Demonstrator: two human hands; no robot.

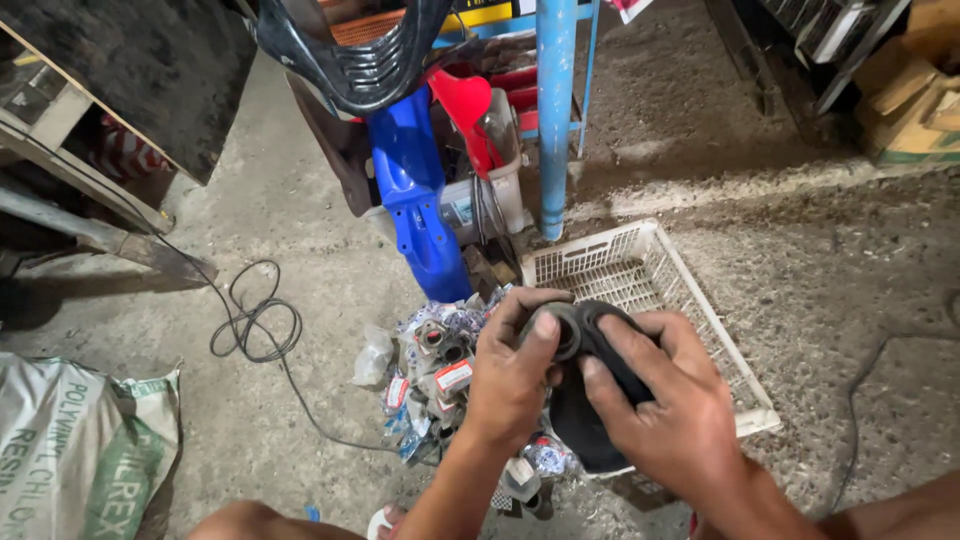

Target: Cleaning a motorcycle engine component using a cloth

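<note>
Bare concrete floor (800,270) lies open to the right and far right; the white crate (640,265) sits just beyond the hands; a heap of small packaged parts (440,370) crowds the near left; a black cable (255,325) loops farther left; a blue post (555,110) and blue plastic panel (415,190) block the far middle.

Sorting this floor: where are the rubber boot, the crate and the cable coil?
rubber boot (585,335), head view, its dark top fold
crate (640,262), head view, its bare mesh floor
cable coil (255,325), head view, its loops
</note>
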